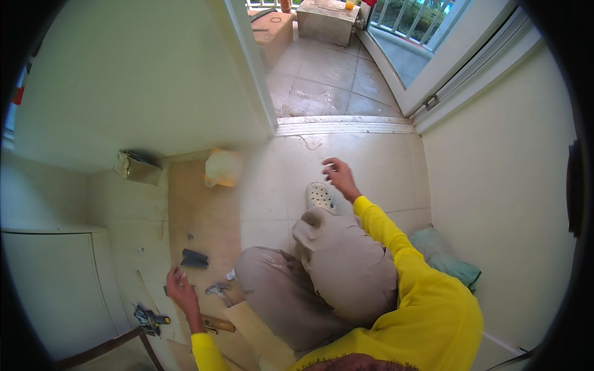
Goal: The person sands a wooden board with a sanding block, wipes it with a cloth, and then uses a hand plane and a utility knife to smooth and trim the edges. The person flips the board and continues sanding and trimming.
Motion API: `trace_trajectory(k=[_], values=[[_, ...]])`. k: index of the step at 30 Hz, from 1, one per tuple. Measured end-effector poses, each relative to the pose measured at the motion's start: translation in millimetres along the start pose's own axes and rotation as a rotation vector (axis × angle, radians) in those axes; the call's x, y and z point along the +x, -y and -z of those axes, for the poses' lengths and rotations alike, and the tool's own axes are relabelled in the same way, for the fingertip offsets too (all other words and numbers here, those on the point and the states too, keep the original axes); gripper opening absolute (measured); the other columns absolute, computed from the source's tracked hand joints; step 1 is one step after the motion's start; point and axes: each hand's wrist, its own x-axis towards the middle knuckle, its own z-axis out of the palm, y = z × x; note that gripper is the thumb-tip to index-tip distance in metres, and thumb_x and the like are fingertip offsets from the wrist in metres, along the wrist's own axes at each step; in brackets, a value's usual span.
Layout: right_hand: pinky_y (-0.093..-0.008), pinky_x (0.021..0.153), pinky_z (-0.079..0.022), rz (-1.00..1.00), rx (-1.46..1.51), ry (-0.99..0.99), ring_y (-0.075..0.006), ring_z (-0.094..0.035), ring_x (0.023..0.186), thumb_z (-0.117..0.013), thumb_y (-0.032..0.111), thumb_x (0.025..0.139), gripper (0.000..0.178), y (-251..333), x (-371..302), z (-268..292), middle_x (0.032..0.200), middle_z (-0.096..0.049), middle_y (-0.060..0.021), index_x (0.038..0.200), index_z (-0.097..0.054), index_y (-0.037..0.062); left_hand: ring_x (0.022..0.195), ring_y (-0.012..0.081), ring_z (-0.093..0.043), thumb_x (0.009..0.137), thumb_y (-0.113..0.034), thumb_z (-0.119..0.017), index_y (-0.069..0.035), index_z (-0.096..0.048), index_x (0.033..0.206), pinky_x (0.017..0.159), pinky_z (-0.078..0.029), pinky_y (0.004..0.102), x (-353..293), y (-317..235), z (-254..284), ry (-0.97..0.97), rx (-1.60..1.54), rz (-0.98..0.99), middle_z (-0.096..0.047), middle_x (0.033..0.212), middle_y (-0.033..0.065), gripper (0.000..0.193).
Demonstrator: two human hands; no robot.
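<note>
At lower left, the left hand is beside a dark piece near a brown sheet's left edge, its fingers' grip unclear. Centre, the right hand curls loosely; tiled floor runs to the sill.

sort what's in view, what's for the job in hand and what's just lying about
Probably for the job, near the left hand:
hammer
dark folded piece
black-and-yellow tool

Probably just lying about:
greenish bag
boxy package

The pale tiled floor bears a brown sheet, with a hammer and dark folded piece on it.
</note>
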Motion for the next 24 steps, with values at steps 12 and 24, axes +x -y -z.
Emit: trace_trajectory(k=[12, 24], values=[[-0.0316, 0.064, -0.061, -0.270, 0.006, -0.102, -0.0142, -0.075, 0.078, -0.069, 0.010, 0.113, 0.029, -111.4, -32.1, 78.6, 0.101, -0.081, -0.0076, 0.142, -0.073, 0.0081, 0.090, 0.0219, -0.081, 0.111, -0.019, -0.081, 0.001, -0.080, 0.117, 0.086, -0.064, 0.0393, -42.5, -20.8, -111.3, 0.163, -0.003, 0.162, -0.085, 0.101, 0.0175, 0.020], [-0.0475, 0.095, -0.067, -0.344, -0.402, -0.033, -0.0326, -0.080, 0.112, -0.076, 0.010, 0.108, 0.059, -78.9, -8.4, 159.1, 0.129, -0.080, -0.0189, 0.163, -0.057, 0.0149, 0.134, 0.0459, -0.073, 0.102, -0.038, -0.088, 0.003, -0.073, 0.142, 0.115, -0.057, 0.0544, -439.5, 156.2, 37.1, -0.091, 0.359, 1.016, -0.078, 0.138, 0.0290, 0.059]])
